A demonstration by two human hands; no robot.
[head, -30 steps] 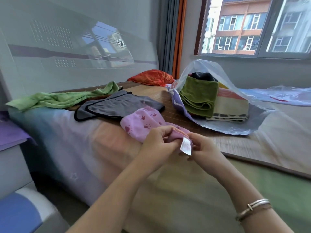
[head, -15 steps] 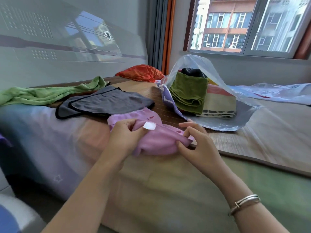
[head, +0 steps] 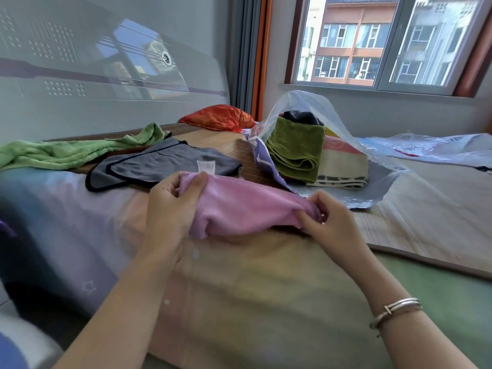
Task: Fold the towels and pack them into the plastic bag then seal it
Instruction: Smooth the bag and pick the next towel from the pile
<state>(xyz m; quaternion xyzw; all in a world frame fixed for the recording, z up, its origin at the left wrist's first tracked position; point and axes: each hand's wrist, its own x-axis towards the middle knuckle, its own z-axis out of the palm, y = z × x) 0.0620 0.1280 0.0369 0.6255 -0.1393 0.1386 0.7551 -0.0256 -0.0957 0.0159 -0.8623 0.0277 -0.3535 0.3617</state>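
A pink towel (head: 239, 203) is stretched between my hands just above the bed. My left hand (head: 167, 209) grips its left end, with a white label sticking up above the fingers. My right hand (head: 330, 222) pinches its right end. Behind it lies a grey towel (head: 165, 166) with dark trim, and a light green towel (head: 66, 153) sprawls at the far left. The clear plastic bag (head: 372, 155) lies open on its side at the right, holding a folded olive towel (head: 295, 153), a striped towel (head: 343, 166) and a dark one on top.
An orange cushion (head: 218, 118) sits by the headboard. A second plastic bag (head: 431, 150) lies flat at the far right under the window. A bamboo mat (head: 415, 235) covers the bed's far part; its edge runs near my right hand.
My hands have drawn apart along the pink towel's edge, spreading it out wide; the label moved left with my left hand. The camera view has shifted slightly.
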